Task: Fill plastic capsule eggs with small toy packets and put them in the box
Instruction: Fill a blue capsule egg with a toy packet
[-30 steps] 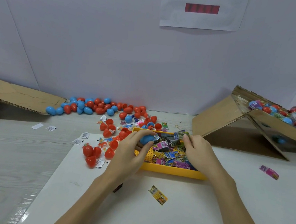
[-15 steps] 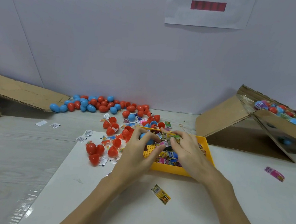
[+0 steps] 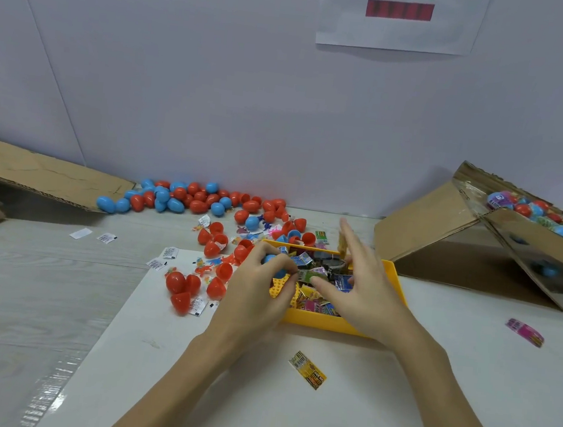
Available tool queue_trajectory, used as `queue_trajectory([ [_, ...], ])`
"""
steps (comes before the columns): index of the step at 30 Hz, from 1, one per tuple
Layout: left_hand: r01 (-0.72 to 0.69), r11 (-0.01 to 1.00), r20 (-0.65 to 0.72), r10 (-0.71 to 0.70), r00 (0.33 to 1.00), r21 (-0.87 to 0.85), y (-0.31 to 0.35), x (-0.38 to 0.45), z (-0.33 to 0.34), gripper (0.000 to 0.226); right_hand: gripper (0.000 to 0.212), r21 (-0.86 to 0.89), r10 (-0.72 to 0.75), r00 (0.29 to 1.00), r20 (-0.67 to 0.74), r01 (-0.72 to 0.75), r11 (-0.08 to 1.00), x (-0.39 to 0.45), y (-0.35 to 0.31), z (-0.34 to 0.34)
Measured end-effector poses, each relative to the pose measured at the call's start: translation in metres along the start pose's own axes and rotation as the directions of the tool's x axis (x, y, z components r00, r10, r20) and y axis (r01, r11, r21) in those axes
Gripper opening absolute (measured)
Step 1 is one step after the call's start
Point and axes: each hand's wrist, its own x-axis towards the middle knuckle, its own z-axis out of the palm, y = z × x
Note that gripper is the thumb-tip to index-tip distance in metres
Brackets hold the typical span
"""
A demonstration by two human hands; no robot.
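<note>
My left hand (image 3: 258, 297) grips a blue capsule half (image 3: 270, 259) over the left end of the yellow tray (image 3: 396, 279), which holds several small toy packets. A green packet (image 3: 311, 276) sits at the capsule's mouth, and the thumb of my right hand (image 3: 366, 287) presses on it. The other right fingers are spread straight and blurred above the tray. The cardboard box (image 3: 525, 237) at the far right holds several filled eggs.
Blue and red capsule halves (image 3: 188, 201) are heaped along the back wall, with more red halves (image 3: 183, 286) left of the tray. A yellow packet (image 3: 308, 370) lies on the white mat, a pink one (image 3: 525, 332) to the right. A cardboard flap (image 3: 36, 169) lies at far left.
My right hand picked a green packet from the tray and brought it to the blue half in my left hand. Its fingers have now spread off the packet, with only the thumb on it.
</note>
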Motion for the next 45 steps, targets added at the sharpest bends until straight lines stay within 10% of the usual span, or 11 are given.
queue_trajectory([
  [19,-0.007,0.996,0.074,0.013,0.997,-0.084,0.000,0.000,-0.002,0.022,0.004,-0.012,-0.094,0.980,-0.175,0.093,0.996,-0.001,-0.005,0.016],
  [24,0.123,0.959,0.124,-0.094,0.988,-0.256,0.003,0.002,-0.006,0.048,0.020,0.207,0.104,0.941,-0.322,-0.037,0.978,-0.001,0.002,0.008],
  [33,0.152,0.940,0.134,-0.115,0.984,-0.304,0.009,0.001,-0.005,0.023,0.028,0.312,0.154,0.940,-0.305,-0.054,0.948,-0.003,-0.008,0.021],
  [45,0.244,0.870,0.127,-0.210,0.969,-0.428,0.007,0.004,-0.007,0.040,0.014,0.695,0.202,0.979,-0.025,-0.128,0.707,0.000,-0.006,0.021],
])
